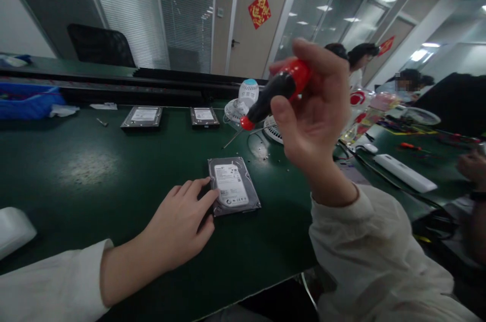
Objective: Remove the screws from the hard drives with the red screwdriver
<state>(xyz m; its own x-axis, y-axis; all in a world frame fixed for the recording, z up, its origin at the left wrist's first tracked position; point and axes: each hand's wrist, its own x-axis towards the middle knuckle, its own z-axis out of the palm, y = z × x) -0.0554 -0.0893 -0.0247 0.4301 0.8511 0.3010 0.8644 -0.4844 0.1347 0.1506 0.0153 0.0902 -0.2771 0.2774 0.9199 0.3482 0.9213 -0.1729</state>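
Observation:
A hard drive [232, 184] with a white label lies flat on the green table. My left hand [182, 218] rests at its left edge, fingers spread, with fingertips touching the drive's top. Raised above the table, my right hand [319, 109] grips a red and black screwdriver [274, 93] by its handle. The thin shaft points down and to the left, its tip in the air above the drive's far edge. Several small screws [266, 157] lie scattered beyond the drive on the right.
Two more hard drives [142, 116] [204, 116] lie farther back. Behind my right hand are a small white fan [248, 91] and a clear bottle. A blue bin [28, 102] stands at the back left. To the right are a white power strip [404, 172], cables and a co-worker's hand [473, 166].

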